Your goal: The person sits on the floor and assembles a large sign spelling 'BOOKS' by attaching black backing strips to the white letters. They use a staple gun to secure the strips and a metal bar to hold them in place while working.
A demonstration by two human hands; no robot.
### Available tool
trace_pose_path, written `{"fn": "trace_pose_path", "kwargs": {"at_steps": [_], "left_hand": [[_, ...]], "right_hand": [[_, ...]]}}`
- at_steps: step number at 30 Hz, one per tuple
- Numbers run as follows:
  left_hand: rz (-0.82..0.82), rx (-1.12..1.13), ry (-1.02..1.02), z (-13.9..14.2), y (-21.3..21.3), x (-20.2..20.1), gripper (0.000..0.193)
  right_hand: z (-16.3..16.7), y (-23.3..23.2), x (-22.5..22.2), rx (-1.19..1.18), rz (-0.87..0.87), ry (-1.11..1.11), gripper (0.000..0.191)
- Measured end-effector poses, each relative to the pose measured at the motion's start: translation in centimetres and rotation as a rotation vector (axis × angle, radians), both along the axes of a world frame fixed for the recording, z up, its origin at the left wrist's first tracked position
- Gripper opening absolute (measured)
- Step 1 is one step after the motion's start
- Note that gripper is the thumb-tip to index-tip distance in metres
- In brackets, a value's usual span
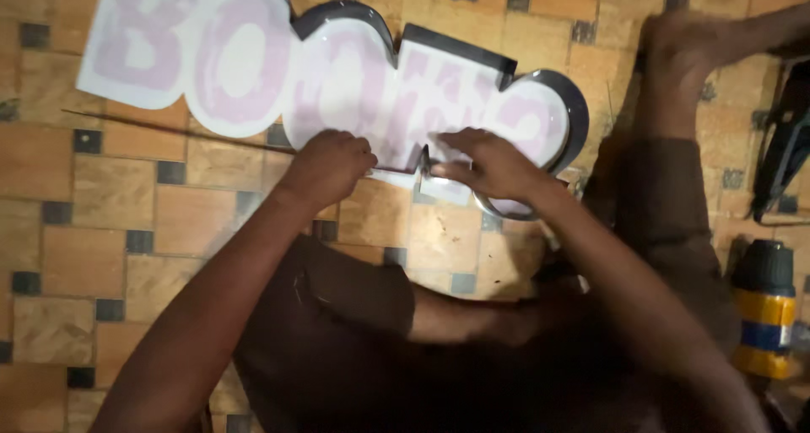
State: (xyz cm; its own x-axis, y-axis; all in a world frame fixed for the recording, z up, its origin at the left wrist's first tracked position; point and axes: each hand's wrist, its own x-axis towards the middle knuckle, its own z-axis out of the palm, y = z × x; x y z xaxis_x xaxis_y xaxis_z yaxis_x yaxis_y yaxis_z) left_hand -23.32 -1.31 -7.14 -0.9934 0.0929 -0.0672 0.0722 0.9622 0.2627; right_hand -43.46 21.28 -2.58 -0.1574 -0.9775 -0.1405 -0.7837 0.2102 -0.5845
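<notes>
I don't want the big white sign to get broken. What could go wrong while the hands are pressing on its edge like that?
Both the left hand and the right hand press the near edge of the sign, where a thin metal rim curls around; that edge might nick a finger. The sign lies flat on the hard tiled floor, so sliding could scratch it. A yellow and black tool stands near the person's leg and could be knocked over.

Person wearing dark brown trousers; both forearms are showing bare, without sleeves, and the left hand [327,168] and right hand [494,165] are wearing no gloves.
</notes>
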Motion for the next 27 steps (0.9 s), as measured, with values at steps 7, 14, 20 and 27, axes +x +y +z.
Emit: {"fn": "trace_pose_path", "kwargs": {"at_steps": [7, 14, 20, 27], "left_hand": [[-0.058, 0.072, 0.141, -1.3, -0.9, 0.7, 0.025], [0.02, 0.117, 0.046, -0.9, -1.6, 1.2, 0.021], [0.088, 0.253, 0.159, -1.1, -3.4, 1.9, 0.022], [0.168, 0.299, 0.08, -1.2, -4.0, 2.6, 0.015]], "right_hand": [[0.9, 6.7, 1.9, -0.008, -0.079, 0.159, 0.037], [-0.5, 7.1, 4.4, 0.061, -0.258, 0.186, 0.02], [-0.6, 7.2, 5.1, -0.077, -0.215, 0.28, 0.016], [-1.3, 7.3, 5.1, -0.106, -0.156, 0.33, 0.013]]}}
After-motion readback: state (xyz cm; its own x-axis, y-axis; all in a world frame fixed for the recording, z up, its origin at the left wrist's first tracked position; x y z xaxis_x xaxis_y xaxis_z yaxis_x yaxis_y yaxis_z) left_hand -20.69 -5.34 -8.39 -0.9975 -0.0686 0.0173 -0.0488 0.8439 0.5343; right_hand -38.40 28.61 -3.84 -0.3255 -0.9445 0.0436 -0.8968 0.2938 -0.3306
